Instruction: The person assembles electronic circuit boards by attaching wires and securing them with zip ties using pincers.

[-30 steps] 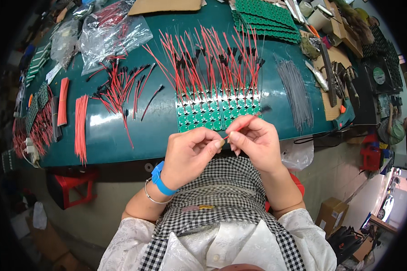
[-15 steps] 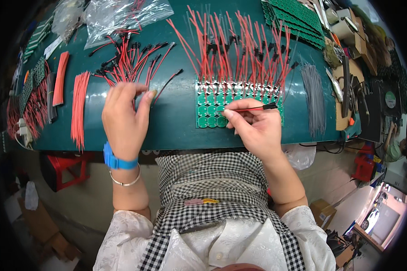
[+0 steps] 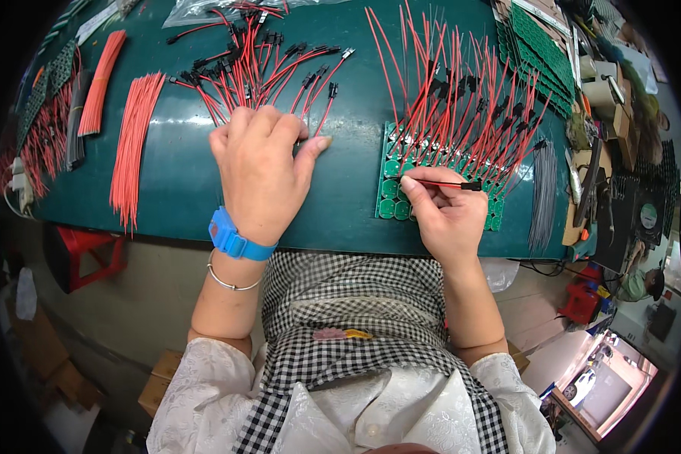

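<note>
My right hand point(image 3: 455, 219) is closed in a pinch on a red-and-black connector wire point(image 3: 443, 183), whose black plug points right. It is over the near part of a green circuit board panel point(image 3: 390, 168) made of round sections. Many red wires with black plugs point(image 3: 461, 98) stand up from the panel's far rows. On the left, my left hand point(image 3: 261, 166) reaches palm down to the near ends of a pile of loose connector wires point(image 3: 257, 72). Its thumb is spread from the bent fingers, whose tips are hidden. A blue strap point(image 3: 238, 238) circles that wrist.
Left of the pile lie two bundles of red wire point(image 3: 136, 140) point(image 3: 102, 83). A bundle of thin grey strips point(image 3: 543, 197) lies right of the panel. Stacked green boards point(image 3: 537, 57) and tools fill the far right of the green table point(image 3: 325, 204). A clear bag point(image 3: 197, 11) lies at the back.
My left hand has moved right and away from me, over the wire ends, its thumb now apart from the fingers. My right hand still holds its connector wire over the panel. The view has shifted.
</note>
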The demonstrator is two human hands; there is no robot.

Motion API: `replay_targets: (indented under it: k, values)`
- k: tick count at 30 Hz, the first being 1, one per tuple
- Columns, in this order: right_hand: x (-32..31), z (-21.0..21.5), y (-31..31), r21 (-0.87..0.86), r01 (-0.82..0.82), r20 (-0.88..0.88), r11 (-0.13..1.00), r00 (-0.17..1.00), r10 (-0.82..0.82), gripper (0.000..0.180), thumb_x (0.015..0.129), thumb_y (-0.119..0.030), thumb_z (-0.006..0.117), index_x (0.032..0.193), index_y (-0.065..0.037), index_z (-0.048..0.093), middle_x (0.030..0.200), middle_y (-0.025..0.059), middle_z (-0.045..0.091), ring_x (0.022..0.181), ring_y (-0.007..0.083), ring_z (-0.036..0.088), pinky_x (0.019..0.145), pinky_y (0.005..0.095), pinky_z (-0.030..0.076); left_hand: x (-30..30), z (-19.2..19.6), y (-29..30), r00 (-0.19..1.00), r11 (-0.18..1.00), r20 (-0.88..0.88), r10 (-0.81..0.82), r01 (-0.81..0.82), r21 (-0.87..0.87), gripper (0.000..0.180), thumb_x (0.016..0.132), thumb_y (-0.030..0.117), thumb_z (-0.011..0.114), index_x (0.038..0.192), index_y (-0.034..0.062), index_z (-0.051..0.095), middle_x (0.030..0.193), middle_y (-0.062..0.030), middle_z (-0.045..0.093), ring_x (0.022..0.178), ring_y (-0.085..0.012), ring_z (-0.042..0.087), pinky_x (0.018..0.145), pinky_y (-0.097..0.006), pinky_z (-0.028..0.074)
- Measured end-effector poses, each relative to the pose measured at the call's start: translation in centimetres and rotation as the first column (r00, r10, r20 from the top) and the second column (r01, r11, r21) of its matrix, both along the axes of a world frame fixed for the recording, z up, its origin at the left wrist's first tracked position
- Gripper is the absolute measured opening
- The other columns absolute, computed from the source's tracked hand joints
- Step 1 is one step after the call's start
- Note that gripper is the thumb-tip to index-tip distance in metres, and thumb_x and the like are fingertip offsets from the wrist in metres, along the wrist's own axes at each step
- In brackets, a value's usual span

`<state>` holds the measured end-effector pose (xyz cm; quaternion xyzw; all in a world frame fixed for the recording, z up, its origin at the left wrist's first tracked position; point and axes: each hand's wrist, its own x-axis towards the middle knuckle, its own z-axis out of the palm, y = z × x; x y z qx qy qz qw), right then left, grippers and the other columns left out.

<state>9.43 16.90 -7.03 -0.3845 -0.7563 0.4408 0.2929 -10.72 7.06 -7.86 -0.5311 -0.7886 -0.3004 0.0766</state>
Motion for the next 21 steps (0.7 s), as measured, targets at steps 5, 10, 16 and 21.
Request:
replay_targets:
  k: [5,10,16,21]
  values:
    - [-0.2,-0.2,0.0,0.038,0.01,0.027,0.999,1.0,-0.011,0.005,0.082,0.001,0.073,0.08,0.005,0.07,0.071,0.0084,0.069,0.054,0.0102,0.063,0.05,0.023,0.047,0.1,-0.1,0.0,1.0,1.0,0.02,-0.024,0.024,0.011,0.017,0.074,0.015,0.08,0.08,0.0109,0.064,0.081,-0.0005,0.058,0.084,-0.0217,0.054,0.079,-0.038,0.035]
    - [-0.5,-0.6,0.1,0.023,0.021,0.018,1.0,1.0,-0.021,0.009,0.082,0.0,0.073,0.076,0.007,0.07,0.075,0.0104,0.072,0.052,0.0111,0.063,0.048,0.0236,0.047,-0.1,-0.3,-0.1,0.998,0.999,0.035,-0.043,0.044,-0.01,0.016,0.075,0.012,0.078,0.079,0.0108,0.063,0.081,-0.0004,0.058,0.083,-0.0211,0.054,0.079,-0.037,0.035]
    - [-1.1,-0.2,0.0,0.135,0.011,0.014,0.991,1.0,-0.013,0.01,0.08,0.001,0.073,0.072,0.005,0.069,0.069,0.0091,0.07,0.05,0.015,0.062,0.047,0.0266,0.046,-0.8,0.3,-0.4,0.992,1.0,0.126,-0.002,0.006,-0.03,0.012,0.081,0.01,0.073,0.08,0.0083,0.061,0.078,-0.0019,0.06,0.079,-0.0212,0.055,0.076,-0.037,0.038]
    - [-1.1,-0.6,0.2,0.269,-0.026,0.067,0.963,0.998,0.009,0.014,0.077,-0.002,0.074,0.066,0.001,0.066,0.058,0.0094,0.063,0.046,0.022,0.057,0.046,0.0333,0.043,-0.7,1.3,-1.1,0.952,0.998,0.304,-0.035,0.02,0.052,0.008,0.091,0.005,0.065,0.086,0.0036,0.058,0.082,-0.0055,0.064,0.071,-0.0121,0.055,0.068,-0.027,0.043]
